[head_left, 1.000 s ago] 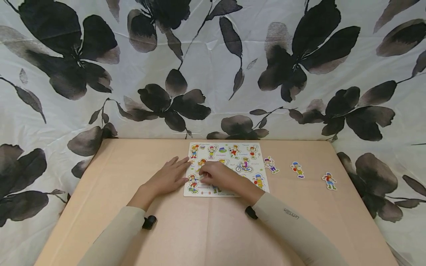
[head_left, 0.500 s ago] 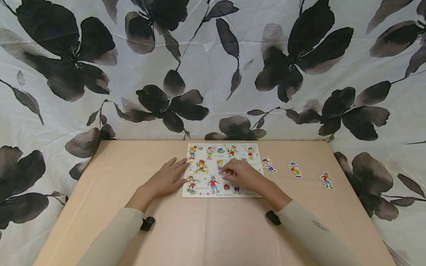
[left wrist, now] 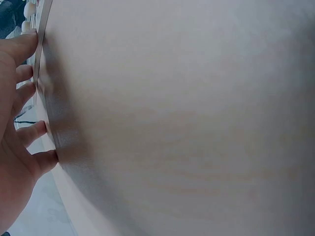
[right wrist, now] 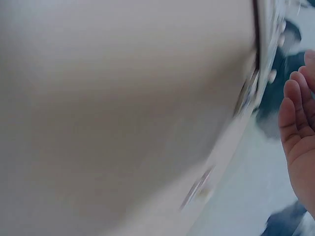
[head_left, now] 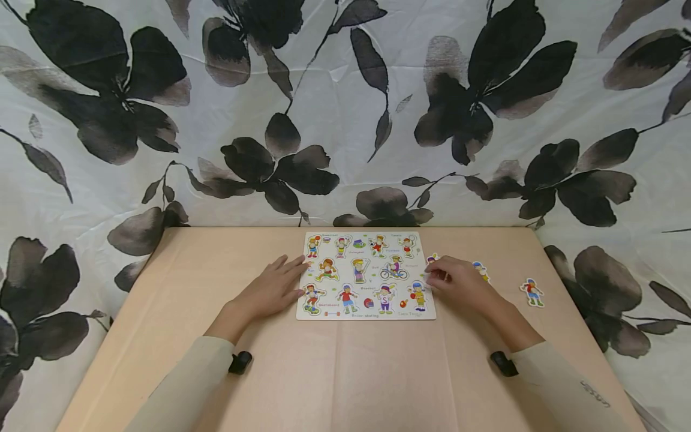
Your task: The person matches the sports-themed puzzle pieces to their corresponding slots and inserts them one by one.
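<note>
A white puzzle board (head_left: 378, 317) filled with colourful child figures lies on the table. White round knobs (left wrist: 29, 9) stand up from it in the left wrist view. My left hand (head_left: 272, 288) rests by its left edge, fingers spread and fairly straight, fingertips at the rim. At the right edge, my right hand (head_left: 459, 285) hovers with bent fingers and nothing visible in them. It partly covers a figure piece (head_left: 432, 258), whose head shows past the fingertips. A second figure piece (head_left: 481, 270) peeks out behind the knuckles.
Farther right on the table (head_left: 345, 384) lies another figure piece (head_left: 532, 293), with a red top and blue trousers. A white curtain (head_left: 378, 198) with dark flowers hangs at the table's far edge and down both sides.
My right hand has moved right, from over the board to its right edge above the loose pieces, uncovering the figures on the board. The left hand has stayed put.
</note>
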`<state>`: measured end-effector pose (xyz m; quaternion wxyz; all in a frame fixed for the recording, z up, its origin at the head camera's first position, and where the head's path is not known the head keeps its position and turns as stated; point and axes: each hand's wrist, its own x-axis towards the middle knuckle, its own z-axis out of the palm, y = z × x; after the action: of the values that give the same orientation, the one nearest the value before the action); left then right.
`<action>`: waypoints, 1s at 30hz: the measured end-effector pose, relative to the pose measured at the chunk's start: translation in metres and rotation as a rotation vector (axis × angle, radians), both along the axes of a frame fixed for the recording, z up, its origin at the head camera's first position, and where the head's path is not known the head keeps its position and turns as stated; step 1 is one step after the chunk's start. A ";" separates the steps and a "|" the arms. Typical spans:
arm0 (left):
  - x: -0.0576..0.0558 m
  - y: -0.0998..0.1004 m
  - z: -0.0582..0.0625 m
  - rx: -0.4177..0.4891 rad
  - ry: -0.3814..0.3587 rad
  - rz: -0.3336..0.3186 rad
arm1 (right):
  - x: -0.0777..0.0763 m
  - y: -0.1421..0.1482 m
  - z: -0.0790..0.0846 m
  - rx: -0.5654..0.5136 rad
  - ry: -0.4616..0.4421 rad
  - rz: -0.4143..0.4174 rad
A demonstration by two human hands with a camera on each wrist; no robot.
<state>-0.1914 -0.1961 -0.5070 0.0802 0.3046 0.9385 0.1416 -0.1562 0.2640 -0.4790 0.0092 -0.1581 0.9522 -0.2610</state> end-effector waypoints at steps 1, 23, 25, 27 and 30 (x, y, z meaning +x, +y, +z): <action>0.000 0.001 0.001 0.000 -0.002 -0.001 | 0.001 0.009 0.000 0.003 0.010 -0.016; 0.003 0.000 0.003 0.011 -0.025 0.000 | 0.050 0.142 -0.007 0.040 0.084 -0.334; 0.002 0.001 0.003 0.013 -0.020 -0.004 | 0.051 0.149 -0.008 0.052 0.084 -0.358; 0.002 0.001 0.005 0.017 -0.016 -0.006 | 0.052 0.156 -0.008 0.059 0.081 -0.376; 0.001 0.001 0.007 0.016 -0.016 -0.008 | 0.052 0.164 -0.010 0.075 0.066 -0.402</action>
<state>-0.1904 -0.1953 -0.5003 0.0861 0.3080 0.9354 0.1512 -0.1038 0.4281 -0.4890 -0.0682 0.0270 0.9735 -0.2166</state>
